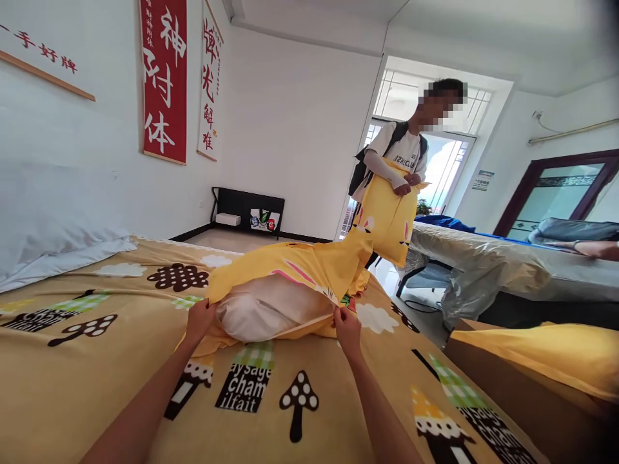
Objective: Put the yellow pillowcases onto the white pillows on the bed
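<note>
A white pillow lies on the bed, partly inside a yellow pillowcase with a rabbit print. My left hand pinches the left side of the case's open edge. My right hand pinches its right side, beside the white zip line. The pillow's white end shows between my hands. The far end of the case lies toward the bed's far edge.
The bed carries a tan mushroom-print sheet. A white pillow rests at the left by the wall. A person at the bed's far side holds another yellow-cased pillow. A plastic-covered mattress and a brown box stand at the right.
</note>
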Tool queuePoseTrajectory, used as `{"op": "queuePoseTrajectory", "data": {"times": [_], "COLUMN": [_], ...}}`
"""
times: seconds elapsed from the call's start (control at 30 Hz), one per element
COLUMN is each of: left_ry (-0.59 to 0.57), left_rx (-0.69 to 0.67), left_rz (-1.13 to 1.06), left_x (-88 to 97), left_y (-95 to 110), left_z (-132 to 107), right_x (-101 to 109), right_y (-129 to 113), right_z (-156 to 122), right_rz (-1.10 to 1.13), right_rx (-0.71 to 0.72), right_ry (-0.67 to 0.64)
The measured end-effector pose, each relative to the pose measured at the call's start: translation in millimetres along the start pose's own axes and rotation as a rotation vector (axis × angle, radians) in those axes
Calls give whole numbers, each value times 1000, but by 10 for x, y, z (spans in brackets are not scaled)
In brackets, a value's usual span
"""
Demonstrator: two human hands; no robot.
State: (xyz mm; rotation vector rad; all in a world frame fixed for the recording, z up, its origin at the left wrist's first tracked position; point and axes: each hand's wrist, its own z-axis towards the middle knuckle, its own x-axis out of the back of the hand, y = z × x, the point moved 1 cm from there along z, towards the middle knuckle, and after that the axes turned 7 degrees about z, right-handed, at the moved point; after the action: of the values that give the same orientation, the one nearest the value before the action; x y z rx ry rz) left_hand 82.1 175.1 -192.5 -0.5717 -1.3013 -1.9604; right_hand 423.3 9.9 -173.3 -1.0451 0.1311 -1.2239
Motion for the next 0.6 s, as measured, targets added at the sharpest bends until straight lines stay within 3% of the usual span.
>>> {"op": "queuePoseTrajectory", "data": {"times": [0.1,0.23,0.3,0.37,0.43,0.5,0.6], "left_ry": [138,288,233,107,12,-23,-196], "left_rx": [-5,-92,-124,-110,-121,-202,-337], "left_rz": [-3,10,55,123,215,318,445], "left_x": [513,1303,1649,1908,2055,2065,1810], "left_y": [249,754,1010,1193,1274,1256,1059], "left_z": [88,312,389,413,393,341,182], "right_x": [394,932,1149,1328,1456,1504,1363], "right_y": [-380,-914,-1123,-1265,-1324,-1297,-1138], "right_z": [194,473,519,484,381,223,-135], "right_rz": [-145,-320,-378,-444,-540,-622,-545], "right_rx": [10,59,79,100,116,94,-89], "right_ry": [46,38,24,-12,-95,-261,-698]}}
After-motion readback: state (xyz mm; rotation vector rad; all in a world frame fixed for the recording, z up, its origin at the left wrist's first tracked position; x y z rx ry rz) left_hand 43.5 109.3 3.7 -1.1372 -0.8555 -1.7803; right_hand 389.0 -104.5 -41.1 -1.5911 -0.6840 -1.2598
